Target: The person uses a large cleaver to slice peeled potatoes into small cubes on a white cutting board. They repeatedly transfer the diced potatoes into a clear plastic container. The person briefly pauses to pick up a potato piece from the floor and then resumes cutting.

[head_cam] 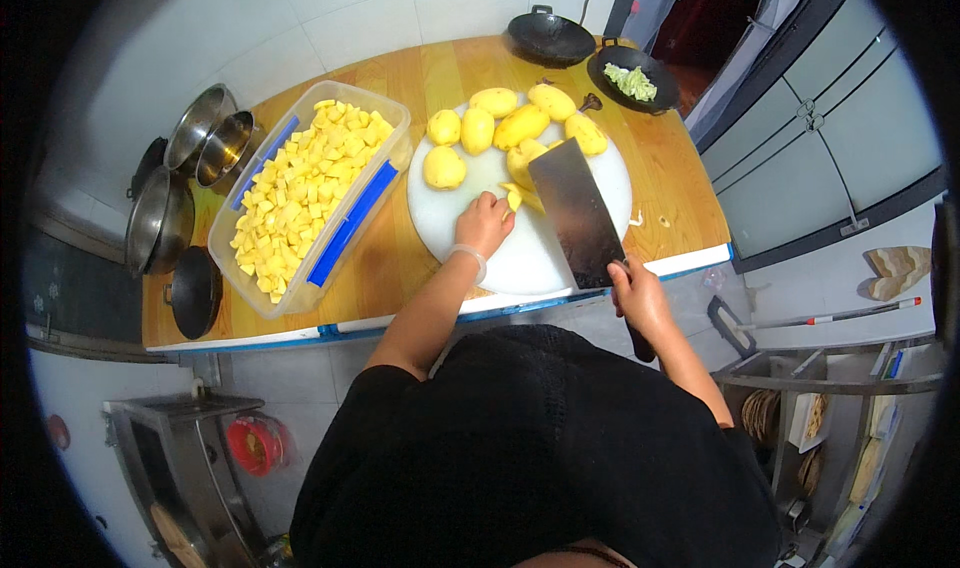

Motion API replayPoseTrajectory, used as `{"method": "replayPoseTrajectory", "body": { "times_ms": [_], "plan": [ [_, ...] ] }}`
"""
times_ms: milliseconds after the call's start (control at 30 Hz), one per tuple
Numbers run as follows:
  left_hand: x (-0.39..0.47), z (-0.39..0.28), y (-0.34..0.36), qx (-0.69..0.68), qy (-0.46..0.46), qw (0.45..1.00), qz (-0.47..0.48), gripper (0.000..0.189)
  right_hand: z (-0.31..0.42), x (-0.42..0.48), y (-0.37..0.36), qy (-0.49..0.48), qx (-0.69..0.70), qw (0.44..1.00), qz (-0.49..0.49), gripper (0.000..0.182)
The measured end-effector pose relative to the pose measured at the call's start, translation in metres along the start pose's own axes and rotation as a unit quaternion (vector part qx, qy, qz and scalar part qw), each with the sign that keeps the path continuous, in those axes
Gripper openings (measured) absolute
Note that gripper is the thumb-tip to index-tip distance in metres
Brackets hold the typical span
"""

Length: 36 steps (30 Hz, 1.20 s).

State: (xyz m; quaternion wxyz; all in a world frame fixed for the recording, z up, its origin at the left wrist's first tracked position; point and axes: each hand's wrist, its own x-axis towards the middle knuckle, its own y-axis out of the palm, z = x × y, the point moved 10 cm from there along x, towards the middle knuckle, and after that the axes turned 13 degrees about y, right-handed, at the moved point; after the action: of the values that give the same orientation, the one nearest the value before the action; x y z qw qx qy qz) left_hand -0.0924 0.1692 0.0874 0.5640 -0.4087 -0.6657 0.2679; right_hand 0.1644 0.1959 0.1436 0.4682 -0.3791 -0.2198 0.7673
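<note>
My right hand [642,298] grips the dark handle of a Chinese cleaver [577,211]. Its broad blade is tilted over the right part of a round white cutting board [517,260]. To the left of the blade, my left hand [486,225] has its fingertips on a small cut potato piece [514,199]. Several whole peeled potatoes [478,130] are gathered along the board's far side; one near the middle [523,159] is partly covered by the blade. A clear plastic bin [296,305] heaped with potato cubes [311,193] stands left of the board.
Metal bowls [159,219] and a small black pan [196,292] crowd the wooden table's [382,260] left end. At the back right are a black wok [551,39] and another pan holding chopped greens [630,81]. Small scraps [637,219] lie right of the board.
</note>
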Motion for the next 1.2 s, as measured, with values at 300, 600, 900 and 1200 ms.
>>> {"method": "replayPoseTrajectory", "body": {
  "times_ms": [300, 600, 900, 1200],
  "plan": [
    [-0.007, -0.034, -0.018, -0.034, 0.108, 0.992, -0.048, 0.017, -0.023, 0.010, 0.006, 0.024, 0.090, 0.996, 0.005, 0.025],
    [-0.019, -0.013, -0.015, -0.013, -0.033, 0.999, -0.018, 0.017, -0.004, 0.021, 0.022, 0.007, 0.092, 0.994, 0.063, 0.025],
    [-0.017, 0.051, 0.019, -0.178, -0.148, 0.973, -0.012, 0.008, 0.003, 0.015, 0.012, 0.000, 0.106, 0.993, 0.044, 0.026],
    [-0.013, 0.247, -0.154, -0.667, -0.272, 0.630, -0.289, 0.020, -0.011, 0.009, -0.015, 0.025, 0.154, 0.988, 0.006, 0.024]
  ]
}}
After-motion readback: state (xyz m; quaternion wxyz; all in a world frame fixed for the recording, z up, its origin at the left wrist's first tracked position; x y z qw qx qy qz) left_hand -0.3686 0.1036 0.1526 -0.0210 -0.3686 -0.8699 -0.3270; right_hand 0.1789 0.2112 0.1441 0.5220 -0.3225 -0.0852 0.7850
